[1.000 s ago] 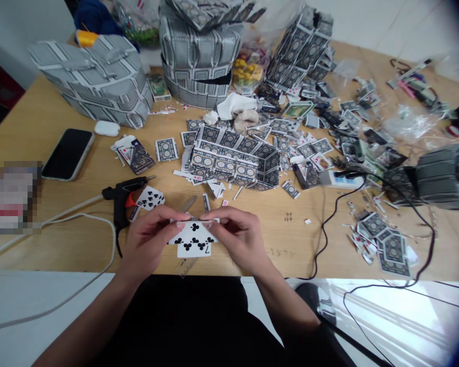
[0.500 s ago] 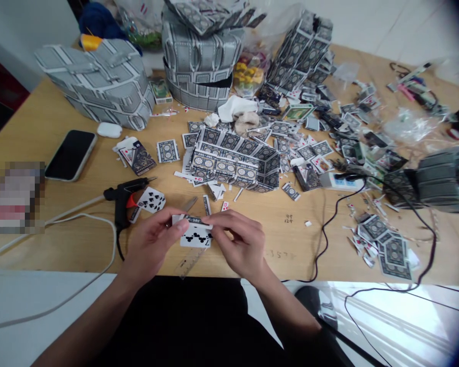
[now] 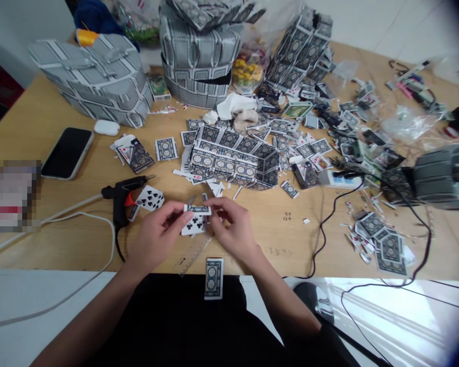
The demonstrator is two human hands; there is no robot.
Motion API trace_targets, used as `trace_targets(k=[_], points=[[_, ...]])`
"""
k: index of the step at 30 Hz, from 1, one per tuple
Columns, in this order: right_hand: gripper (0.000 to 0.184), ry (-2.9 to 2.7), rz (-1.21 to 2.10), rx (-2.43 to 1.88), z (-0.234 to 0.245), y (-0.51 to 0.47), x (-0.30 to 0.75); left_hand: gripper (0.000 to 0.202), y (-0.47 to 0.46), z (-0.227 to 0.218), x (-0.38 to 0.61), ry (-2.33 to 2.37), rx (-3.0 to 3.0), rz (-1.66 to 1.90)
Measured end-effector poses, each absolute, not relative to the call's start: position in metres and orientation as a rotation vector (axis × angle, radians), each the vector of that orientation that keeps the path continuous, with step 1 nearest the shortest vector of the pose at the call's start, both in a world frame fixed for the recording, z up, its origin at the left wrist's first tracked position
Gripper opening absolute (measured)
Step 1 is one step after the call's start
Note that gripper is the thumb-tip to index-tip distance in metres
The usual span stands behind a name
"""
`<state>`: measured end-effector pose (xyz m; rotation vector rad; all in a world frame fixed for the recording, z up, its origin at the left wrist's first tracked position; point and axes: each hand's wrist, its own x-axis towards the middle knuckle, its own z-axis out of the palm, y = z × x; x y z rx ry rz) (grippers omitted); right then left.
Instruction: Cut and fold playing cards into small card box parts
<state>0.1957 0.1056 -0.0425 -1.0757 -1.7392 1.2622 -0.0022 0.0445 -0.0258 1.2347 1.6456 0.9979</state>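
Both my hands hold a folded playing card [image 3: 194, 220] with black clubs just above the wooden table [image 3: 42, 117]. My left hand [image 3: 158, 237] pinches its left side, my right hand [image 3: 233, 232] its right side. The card's top edge is bent over, showing the patterned back. A clear ruler [image 3: 193, 255] lies under my hands. A face-down card [image 3: 213, 278] hangs over the table's near edge. A black glue gun [image 3: 122, 196] rests left of my left hand, next to a spades card [image 3: 150, 198].
A box built of cards [image 3: 233, 160] sits beyond my hands among scattered cards. Grey card-made bags [image 3: 95, 81] stand at the back left, a phone [image 3: 67, 153] and earbud case [image 3: 106, 127] at left. A power strip [image 3: 338, 179] with black cables lies right.
The card was folded smaller between my hands and moved a little farther from me. A face-down card now lies at the table's near edge, and the ruler shows more.
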Motion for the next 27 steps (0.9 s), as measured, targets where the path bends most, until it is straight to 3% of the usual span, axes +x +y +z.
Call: trace_targets(k=[5, 14, 21, 27], points=[[0.021, -1.787, 0.987, -1.118, -0.056, 0.114, 0.191, 0.021, 0.048, -0.034, -0.010, 1.802, 1.239, 1.027], [0.018, -1.762, 0.974, -1.166, -0.053, 0.112, 0.190, 0.014, 0.045, -0.027, -0.010, 1.733, 1.289, 1.026], [0.021, -1.887, 1.258, -0.925, -0.046, 0.114, 0.192, 0.019, 0.045, -0.033, -0.011, 1.647, 1.387, 0.932], [0.022, -1.616, 1.570, -1.028, -0.051, 0.114, 0.194, 0.025, 0.026, -0.018, -0.007, 1.845, 1.627, 0.986]])
